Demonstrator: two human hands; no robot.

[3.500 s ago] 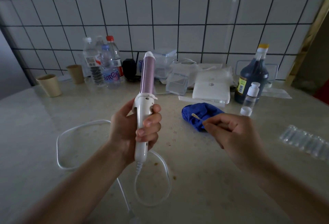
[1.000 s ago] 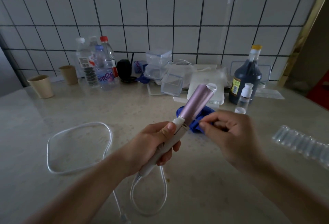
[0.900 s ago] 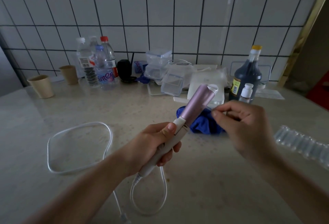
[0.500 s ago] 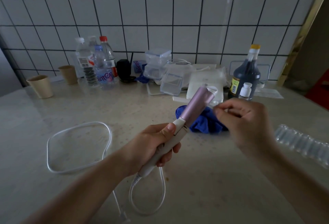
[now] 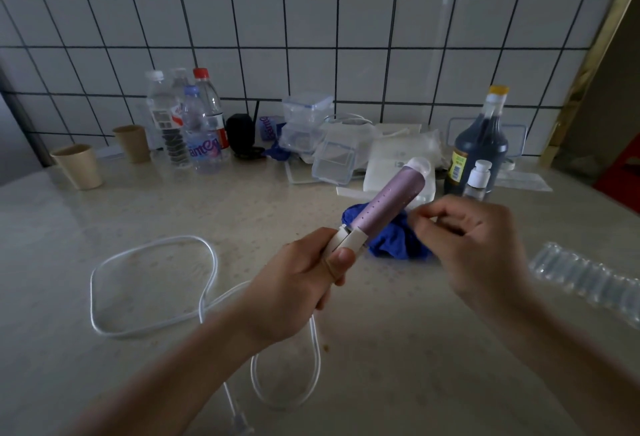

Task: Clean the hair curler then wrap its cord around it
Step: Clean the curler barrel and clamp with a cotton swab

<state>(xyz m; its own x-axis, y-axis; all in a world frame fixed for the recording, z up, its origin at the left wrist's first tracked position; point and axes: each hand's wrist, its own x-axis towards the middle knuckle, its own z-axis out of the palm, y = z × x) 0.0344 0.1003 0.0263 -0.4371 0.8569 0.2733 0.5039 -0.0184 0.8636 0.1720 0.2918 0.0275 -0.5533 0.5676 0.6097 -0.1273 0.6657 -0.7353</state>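
Hair curler: clamped by its white handle in the left hand, barrel tilted up-right above a blue cloth. Right hand: fingertips pinched together beside the barrel; contents cannot be told. Cord: looped loose on the counter

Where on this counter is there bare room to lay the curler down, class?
Bare counter lies between the paper cups and the blue cloth, in front of the water bottles, and near the front right edge below the plastic vials. The back row by the wall is crowded. The white cord loops over the left front.
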